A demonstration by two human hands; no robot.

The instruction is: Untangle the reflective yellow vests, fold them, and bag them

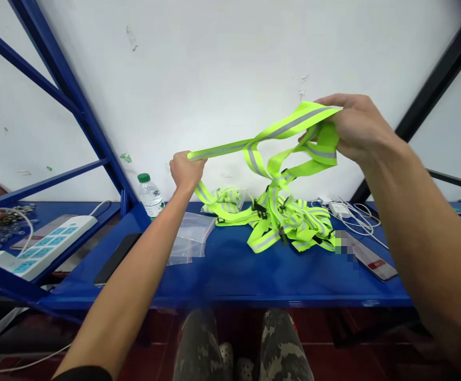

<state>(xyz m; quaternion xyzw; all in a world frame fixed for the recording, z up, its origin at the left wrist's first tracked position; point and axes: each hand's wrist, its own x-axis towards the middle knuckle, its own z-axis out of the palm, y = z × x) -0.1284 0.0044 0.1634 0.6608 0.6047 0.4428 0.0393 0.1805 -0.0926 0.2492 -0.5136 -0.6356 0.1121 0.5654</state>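
My left hand (pixel 186 170) is closed around one end of a neon yellow reflective strap (pixel 226 150) with a grey stripe down its middle. Up at the right, my right hand (pixel 357 124) grips more of the same strap, with loops hanging below its fingers. Between the hands the strap is stretched out above the table. Under it lies a tangled pile of matching reflective straps (pixel 294 219) with black buckles. Some folded straps (pixel 228 198) sit in a clear bag behind the left side of the pile.
Clear zip bags (pixel 193 235), a dark phone (pixel 117 259) and a green-capped water bottle (pixel 150 196) are on the blue table (pixel 230 283) at left. On the right are another phone (pixel 373 259) and a white charger (pixel 339 210) with cables. A power strip (pixel 52 243) lies beyond the blue frame (pixel 72 100).
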